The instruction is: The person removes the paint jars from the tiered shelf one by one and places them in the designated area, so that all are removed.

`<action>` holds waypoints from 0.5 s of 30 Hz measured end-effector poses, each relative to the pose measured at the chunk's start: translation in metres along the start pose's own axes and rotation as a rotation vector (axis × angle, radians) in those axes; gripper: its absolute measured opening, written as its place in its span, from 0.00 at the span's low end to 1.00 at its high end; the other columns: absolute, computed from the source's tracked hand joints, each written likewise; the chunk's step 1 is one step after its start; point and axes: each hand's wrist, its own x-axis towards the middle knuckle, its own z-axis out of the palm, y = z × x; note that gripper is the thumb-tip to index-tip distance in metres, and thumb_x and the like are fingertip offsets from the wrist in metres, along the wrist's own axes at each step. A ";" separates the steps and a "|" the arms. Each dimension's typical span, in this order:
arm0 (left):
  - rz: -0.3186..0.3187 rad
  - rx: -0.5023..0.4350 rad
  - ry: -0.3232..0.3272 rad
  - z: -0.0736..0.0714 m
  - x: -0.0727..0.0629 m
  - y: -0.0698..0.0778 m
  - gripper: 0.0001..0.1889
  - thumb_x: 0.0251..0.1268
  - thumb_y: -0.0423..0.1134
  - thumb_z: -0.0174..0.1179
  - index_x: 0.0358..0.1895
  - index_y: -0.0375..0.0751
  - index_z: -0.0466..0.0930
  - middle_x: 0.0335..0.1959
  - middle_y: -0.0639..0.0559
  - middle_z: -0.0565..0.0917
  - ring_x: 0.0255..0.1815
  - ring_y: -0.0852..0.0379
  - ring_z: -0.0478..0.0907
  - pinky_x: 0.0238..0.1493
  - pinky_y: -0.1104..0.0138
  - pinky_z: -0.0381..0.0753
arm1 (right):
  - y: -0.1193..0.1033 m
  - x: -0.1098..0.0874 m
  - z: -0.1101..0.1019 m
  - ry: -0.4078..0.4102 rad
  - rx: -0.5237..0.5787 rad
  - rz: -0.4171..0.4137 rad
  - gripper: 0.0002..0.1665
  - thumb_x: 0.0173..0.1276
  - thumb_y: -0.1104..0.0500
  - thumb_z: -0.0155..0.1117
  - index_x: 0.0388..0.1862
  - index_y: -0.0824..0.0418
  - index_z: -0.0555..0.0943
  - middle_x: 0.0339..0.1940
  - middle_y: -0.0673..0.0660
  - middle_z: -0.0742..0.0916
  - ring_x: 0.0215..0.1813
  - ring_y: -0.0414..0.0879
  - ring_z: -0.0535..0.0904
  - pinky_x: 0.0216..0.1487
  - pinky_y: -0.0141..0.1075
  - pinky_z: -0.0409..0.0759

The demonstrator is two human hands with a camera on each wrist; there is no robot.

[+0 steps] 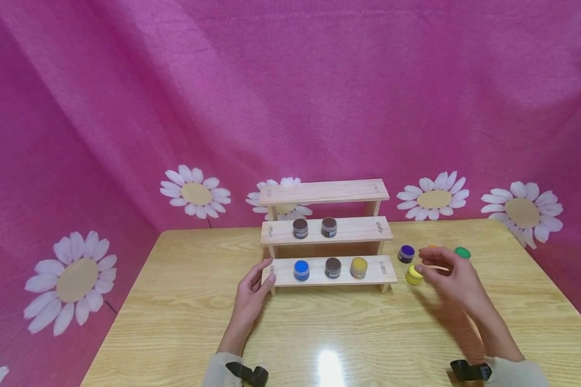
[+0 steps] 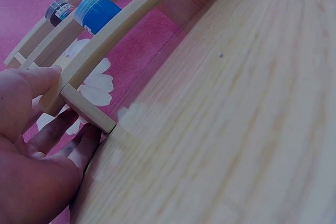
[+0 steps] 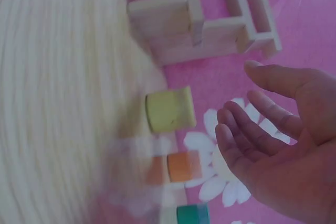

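Head view: the right hand [image 1: 457,279] is hovering, loosely spread, near the yellow jar [image 1: 414,276], between the rack [image 1: 324,192] and the tabletop's [image 1: 523,301] right edge; a low sweep could be toppling it; left wrist: the left hand [image 2: 34,174] is gripping the rack; tugging could be spilling the blue jar [image 2: 100,14] over its front edge; right wrist: clear room is separating fingers [image 3: 275,113] from yellow jar.

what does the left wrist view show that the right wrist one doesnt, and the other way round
Only the left wrist view shows the left hand gripping one end of the rack, plus the blue jar and dark jars on it. Only the right wrist view shows the right hand and the yellow, orange and green jars on the table. Both share the rack, table and flowered pink cloth.
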 end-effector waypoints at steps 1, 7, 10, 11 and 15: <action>-0.007 -0.002 0.002 0.000 0.000 0.000 0.22 0.75 0.35 0.62 0.69 0.40 0.77 0.75 0.41 0.71 0.80 0.44 0.59 0.78 0.51 0.57 | -0.003 0.000 0.002 0.003 0.017 -0.011 0.25 0.73 0.58 0.69 0.62 0.71 0.78 0.57 0.70 0.83 0.49 0.27 0.78 0.47 0.18 0.79; -0.011 -0.017 0.004 0.000 0.000 0.000 0.22 0.75 0.36 0.62 0.69 0.40 0.77 0.75 0.42 0.71 0.79 0.45 0.58 0.78 0.53 0.57 | -0.016 0.003 0.018 -0.004 0.098 -0.077 0.21 0.73 0.62 0.69 0.61 0.70 0.79 0.55 0.70 0.84 0.50 0.31 0.81 0.50 0.20 0.80; -0.006 -0.022 0.000 0.000 0.000 -0.001 0.22 0.75 0.35 0.62 0.69 0.40 0.77 0.75 0.42 0.71 0.80 0.46 0.58 0.78 0.54 0.57 | -0.023 0.004 0.025 -0.003 0.111 -0.094 0.20 0.73 0.62 0.69 0.60 0.69 0.80 0.54 0.69 0.84 0.50 0.31 0.81 0.51 0.20 0.80; -0.001 -0.024 -0.001 0.000 0.001 -0.001 0.22 0.75 0.34 0.62 0.69 0.39 0.77 0.75 0.41 0.70 0.80 0.46 0.58 0.78 0.54 0.57 | -0.025 0.005 0.028 -0.001 0.117 -0.101 0.20 0.72 0.62 0.69 0.60 0.69 0.80 0.53 0.68 0.85 0.50 0.31 0.81 0.51 0.20 0.80; 0.013 -0.027 -0.001 0.000 0.001 -0.002 0.22 0.75 0.33 0.62 0.69 0.37 0.77 0.75 0.39 0.70 0.80 0.46 0.58 0.78 0.55 0.57 | -0.035 0.009 0.036 0.008 0.168 -0.136 0.19 0.71 0.64 0.70 0.59 0.68 0.81 0.51 0.64 0.86 0.49 0.37 0.83 0.51 0.23 0.81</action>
